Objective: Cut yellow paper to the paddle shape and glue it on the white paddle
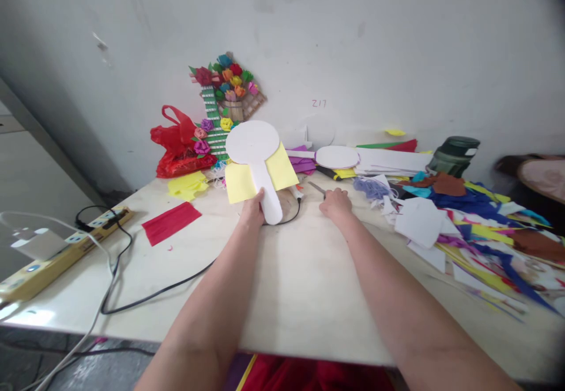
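Note:
My left hand is closed round the handle of a white paddle-shaped cutout, held upright over the table, with a yellow paper sheet held behind it. My right hand rests on the table with fingers curled, touching the metal tip of a small tool; whether it grips the tool is unclear. A second white paddle cutout lies flat behind the right hand. A glue gun, mostly hidden, lies under the held cutout with its black cord trailing left.
A paper flower craft leans on the wall beside a red plastic bag. Red paper and yellow paper lie at left. A power strip sits on the left edge. Coloured paper scraps cover the right side, near a dark green container.

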Demonstrator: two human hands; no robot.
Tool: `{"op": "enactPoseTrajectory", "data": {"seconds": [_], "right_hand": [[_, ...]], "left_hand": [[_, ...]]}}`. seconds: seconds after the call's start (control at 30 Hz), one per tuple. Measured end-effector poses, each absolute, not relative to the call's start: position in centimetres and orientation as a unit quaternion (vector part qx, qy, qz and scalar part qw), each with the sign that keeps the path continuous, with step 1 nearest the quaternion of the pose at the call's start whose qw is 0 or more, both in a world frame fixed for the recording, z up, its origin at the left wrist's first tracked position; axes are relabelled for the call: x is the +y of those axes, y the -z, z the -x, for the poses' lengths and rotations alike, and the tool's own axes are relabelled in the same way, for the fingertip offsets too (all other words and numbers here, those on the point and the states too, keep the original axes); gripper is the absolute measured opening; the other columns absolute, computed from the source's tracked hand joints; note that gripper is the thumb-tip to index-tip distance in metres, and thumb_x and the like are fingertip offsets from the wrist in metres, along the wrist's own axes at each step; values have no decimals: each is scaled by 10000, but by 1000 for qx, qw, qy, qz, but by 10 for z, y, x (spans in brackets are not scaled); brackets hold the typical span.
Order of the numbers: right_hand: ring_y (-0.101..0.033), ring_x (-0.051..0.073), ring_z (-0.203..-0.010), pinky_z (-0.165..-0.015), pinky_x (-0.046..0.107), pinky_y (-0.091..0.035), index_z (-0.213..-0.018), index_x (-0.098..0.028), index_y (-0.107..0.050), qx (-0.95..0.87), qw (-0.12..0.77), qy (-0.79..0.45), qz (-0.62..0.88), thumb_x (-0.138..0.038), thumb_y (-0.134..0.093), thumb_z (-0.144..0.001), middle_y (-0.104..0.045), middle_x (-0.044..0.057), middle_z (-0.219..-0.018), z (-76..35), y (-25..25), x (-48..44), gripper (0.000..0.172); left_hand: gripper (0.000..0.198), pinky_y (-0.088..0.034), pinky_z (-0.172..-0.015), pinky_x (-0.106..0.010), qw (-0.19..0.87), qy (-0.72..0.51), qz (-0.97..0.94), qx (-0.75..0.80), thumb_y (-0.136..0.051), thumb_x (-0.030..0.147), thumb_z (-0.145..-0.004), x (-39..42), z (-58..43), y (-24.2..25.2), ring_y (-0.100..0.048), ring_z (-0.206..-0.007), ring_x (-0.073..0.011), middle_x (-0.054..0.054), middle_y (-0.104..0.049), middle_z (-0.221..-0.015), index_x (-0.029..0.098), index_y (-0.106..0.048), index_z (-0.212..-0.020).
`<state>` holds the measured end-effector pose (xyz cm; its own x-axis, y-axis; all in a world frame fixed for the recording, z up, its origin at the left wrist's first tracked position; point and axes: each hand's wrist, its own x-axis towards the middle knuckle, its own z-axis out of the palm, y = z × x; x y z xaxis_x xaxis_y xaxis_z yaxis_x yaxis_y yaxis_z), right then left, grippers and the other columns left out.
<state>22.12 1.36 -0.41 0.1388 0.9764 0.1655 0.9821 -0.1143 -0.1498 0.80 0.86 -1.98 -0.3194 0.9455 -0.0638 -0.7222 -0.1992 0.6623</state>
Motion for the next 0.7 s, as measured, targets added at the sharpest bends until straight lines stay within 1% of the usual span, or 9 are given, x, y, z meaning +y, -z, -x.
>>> {"op": "enactPoseTrajectory", "data": {"seconds": [0.13, 0.27, 0.43, 0.5, 0.57, 0.63, 0.7], "right_hand": [[-486, 287, -1042, -770, 332, -436, -1107, -87, -576, -629, 128, 8, 767, -170, -478, -756, -485, 204, -1131, -224, 4, 16, 373], [-500, 259, -1047, -778, 315, -428, -1101, -114, -580, -615, 99, -6, 782, -145, -414, -808, -542, 177, -1089, -228, 2, 18, 338], [-479, 269, -1059, -769, 325, -423, -1068, -135, -603, -627, 82, 7, 775, -155, -480, -761, -581, 156, -1049, -230, -2, 15, 331], [-459, 281, -1072, -766, 333, -421, -1058, -132, -613, -634, 90, 10, 768, -182, -477, -762, -582, 154, -1053, -229, -3, 13, 330], [-444, 291, -1081, -772, 353, -417, -1046, -129, -625, -635, 110, 10, 765, -237, -426, -802, -585, 158, -1053, -227, -3, 11, 333], [-434, 303, -1089, -780, 378, -413, -1034, -127, -635, -635, 125, 16, 762, -320, -366, -844, -590, 165, -1048, -225, -2, 11, 382], [-441, 309, -1088, -786, 390, -410, -1038, -126, -635, -633, 127, 27, 763, -387, -361, -850, -590, 171, -1058, -223, -1, 12, 423]], "left_hand": [[472, -461, -924, -372, 547, -754, -184, 313, -637, 59, -688, 7, -8, 19, -530, -1101, -237, -74, -586, -1172, 213, -546, -1125], [429, -465, -914, -378, 543, -755, -184, 319, -626, 58, -696, 7, -9, 18, -551, -1069, -245, -95, -594, -1153, 184, -559, -1101], [405, -472, -903, -368, 546, -750, -181, 327, -627, 61, -698, 8, -9, 18, -565, -1044, -239, -88, -617, -1109, 194, -570, -1076], [381, -478, -893, -368, 546, -749, -183, 328, -624, 60, -698, 10, -9, 19, -574, -1030, -236, -85, -626, -1090, 189, -577, -1054], [356, -482, -887, -367, 549, -746, -186, 328, -623, 64, -701, 11, -8, 21, -580, -1019, -236, -87, -631, -1078, 180, -581, -1036], [347, -480, -889, -373, 554, -743, -188, 325, -631, 74, -701, 13, -8, 23, -584, -1012, -239, -93, -633, -1072, 172, -584, -1030], [366, -472, -898, -384, 552, -746, -189, 321, -646, 79, -691, 14, -8, 24, -586, -1009, -243, -99, -636, -1062, 170, -582, -1040]]}}
